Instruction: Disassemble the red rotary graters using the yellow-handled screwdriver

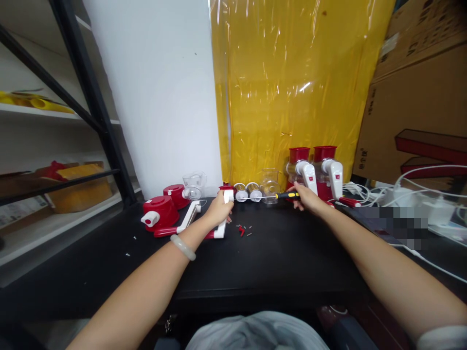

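My left hand (217,210) is closed around a white crank handle (221,229) with a red grip, held just above the black table. A black-and-yellow screwdriver (283,195) is in my right hand (307,198), its long shaft lying level and pointing left. The shaft's tip reaches the upper end of the crank handle; whether it sits in a screw I cannot tell. Below my left hand, several small metal screws or pins and red pieces (242,231) lie on the table. Behind the shaft are two metal grater drums (240,192) and a clear plastic housing (270,186).
Red bases (160,213), a second white crank handle (189,216) and a clear housing (195,184) stand left. Two assembled red-and-white rotary graters (299,167) are at the back right. White cables (368,194) and a cardboard box (419,112) lie further right; a shelf frame (91,97) is left.
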`<state>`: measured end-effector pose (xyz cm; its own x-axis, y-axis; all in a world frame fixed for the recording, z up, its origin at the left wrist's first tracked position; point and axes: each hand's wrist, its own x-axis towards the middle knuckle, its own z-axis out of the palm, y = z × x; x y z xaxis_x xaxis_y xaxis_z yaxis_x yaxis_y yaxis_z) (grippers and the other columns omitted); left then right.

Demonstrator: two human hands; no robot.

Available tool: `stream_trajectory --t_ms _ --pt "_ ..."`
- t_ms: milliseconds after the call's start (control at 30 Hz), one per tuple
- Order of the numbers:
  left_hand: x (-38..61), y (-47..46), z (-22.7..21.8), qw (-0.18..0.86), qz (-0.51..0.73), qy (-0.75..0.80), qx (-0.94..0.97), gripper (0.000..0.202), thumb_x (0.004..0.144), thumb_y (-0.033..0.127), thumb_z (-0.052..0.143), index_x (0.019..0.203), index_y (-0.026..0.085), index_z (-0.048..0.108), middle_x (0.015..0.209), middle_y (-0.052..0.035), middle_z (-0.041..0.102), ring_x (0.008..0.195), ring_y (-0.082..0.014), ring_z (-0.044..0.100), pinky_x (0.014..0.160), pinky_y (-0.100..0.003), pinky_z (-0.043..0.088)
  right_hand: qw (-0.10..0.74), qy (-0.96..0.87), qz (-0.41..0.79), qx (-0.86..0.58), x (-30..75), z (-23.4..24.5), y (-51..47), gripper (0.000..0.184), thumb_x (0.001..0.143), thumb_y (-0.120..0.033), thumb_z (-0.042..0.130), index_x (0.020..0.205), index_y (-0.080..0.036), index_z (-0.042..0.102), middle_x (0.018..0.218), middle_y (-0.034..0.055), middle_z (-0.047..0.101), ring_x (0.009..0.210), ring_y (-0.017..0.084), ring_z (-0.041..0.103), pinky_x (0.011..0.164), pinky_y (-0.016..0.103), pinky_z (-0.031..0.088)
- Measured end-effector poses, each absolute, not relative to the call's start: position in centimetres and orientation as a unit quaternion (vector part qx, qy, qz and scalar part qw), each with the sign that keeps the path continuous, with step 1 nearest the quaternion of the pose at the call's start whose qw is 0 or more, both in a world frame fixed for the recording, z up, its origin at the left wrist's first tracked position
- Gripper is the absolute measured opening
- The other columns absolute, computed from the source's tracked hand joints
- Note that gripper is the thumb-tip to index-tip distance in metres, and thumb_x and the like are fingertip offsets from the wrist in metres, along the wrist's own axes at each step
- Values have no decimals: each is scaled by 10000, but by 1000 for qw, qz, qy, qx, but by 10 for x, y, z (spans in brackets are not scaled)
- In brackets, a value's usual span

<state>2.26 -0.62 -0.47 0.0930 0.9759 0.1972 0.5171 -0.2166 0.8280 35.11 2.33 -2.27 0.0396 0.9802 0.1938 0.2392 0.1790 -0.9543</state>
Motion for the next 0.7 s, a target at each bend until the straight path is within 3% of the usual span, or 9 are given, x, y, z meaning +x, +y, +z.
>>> stream_trajectory --t_ms 100,300,700 --pt "22 -6 -5 296 386 550 679 371 813 171 491 1164 190 374 630 57 526 391 -173 592 378 -273 491 519 -597 352 -501 352 -26 24 395 892 -593 512 909 -202 561 423 -42 480 306 92 372 334 203 262" --pt "22 -6 -4 292 392 549 678 365 815 174 492 1162 196 381 650 50 536 400 -164 595 383 -263 493 570 -534 423 -459 347 -22 19 355 780 -506 705 936 -226 552 559 -46 540 446 89 473 412 193 346" --pt "22 -7 -3 290 383 558 676 374 830 190 502 1185 189 382 648 46 544 409 -162 593 398 -259 492 583 -506 536 -341 355 -17 13 410 653 -299 842 978 -278 593 757 -38 621 614 101 564 629 274 502"
